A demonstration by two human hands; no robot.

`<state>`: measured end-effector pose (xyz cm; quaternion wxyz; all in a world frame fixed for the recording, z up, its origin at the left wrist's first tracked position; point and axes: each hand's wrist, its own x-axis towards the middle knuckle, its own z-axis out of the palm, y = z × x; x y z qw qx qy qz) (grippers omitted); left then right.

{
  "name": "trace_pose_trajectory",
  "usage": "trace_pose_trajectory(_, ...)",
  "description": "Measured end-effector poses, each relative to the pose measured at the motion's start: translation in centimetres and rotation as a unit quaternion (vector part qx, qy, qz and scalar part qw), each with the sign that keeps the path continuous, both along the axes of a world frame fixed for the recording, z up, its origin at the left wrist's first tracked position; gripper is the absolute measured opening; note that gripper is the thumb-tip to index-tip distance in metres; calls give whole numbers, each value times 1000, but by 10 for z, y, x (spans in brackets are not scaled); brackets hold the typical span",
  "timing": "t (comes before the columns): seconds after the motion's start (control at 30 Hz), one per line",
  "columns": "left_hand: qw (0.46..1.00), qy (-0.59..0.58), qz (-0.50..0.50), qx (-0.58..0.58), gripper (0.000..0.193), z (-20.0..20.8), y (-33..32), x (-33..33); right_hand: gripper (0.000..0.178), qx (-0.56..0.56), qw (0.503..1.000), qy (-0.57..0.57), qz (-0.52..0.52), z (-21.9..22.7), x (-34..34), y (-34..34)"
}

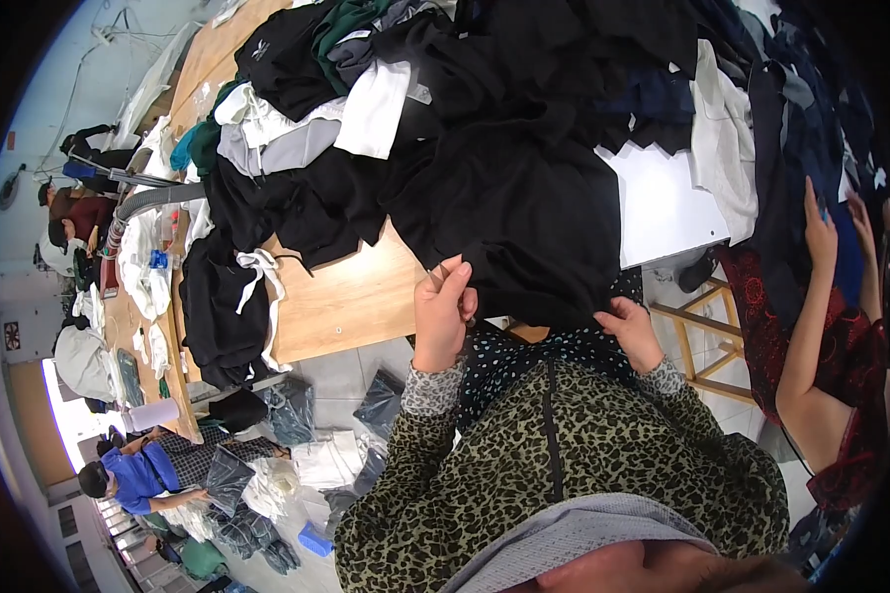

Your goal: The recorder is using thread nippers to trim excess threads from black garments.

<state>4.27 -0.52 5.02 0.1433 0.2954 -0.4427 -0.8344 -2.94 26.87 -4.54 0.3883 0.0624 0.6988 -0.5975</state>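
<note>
A black knit garment (524, 208) lies spread on the table in front of me, its near end hanging over the edge toward my lap. My left hand (442, 314) is closed at the garment's left side, thumb pressed against the curled fingers. A thin light strand shows by those fingertips, too fine to name. My right hand (631, 333) pinches the near right corner of the same black cloth between thumb and fingers. The cloth between both hands is loosely bunched.
Piled clothes, including a white piece (374, 109) and a grey garment (279, 143), cover the wooden table (351, 301). At right, a co-worker's hands (819, 232) are raised near dark blue cloth, beside a wooden stool (702, 341). Bagged garments (292, 410) lie on the floor at left.
</note>
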Motion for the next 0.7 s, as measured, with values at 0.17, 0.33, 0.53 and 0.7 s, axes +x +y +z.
trace_pose_trajectory(0.17, 998, 9, -54, -29, 13, -1, 6, 1, 13, -84, 995, -45, -32, 11, 6, -8)
trace_pose_trajectory(0.33, 995, -6, -89, -34, 14, -8, 7, 2, 18, -267, 948, -147, -90, 36, -6, -14)
trace_pose_trajectory(0.53, 995, -17, -94, -19, 16, -8, 11, 4, 20, -356, 910, -164, -135, 56, -18, -20)
trace_pose_trajectory(0.7, 995, -32, -93, -5, 15, -10, 12, 4, 21, -390, 898, -125, -163, 62, -29, -24)
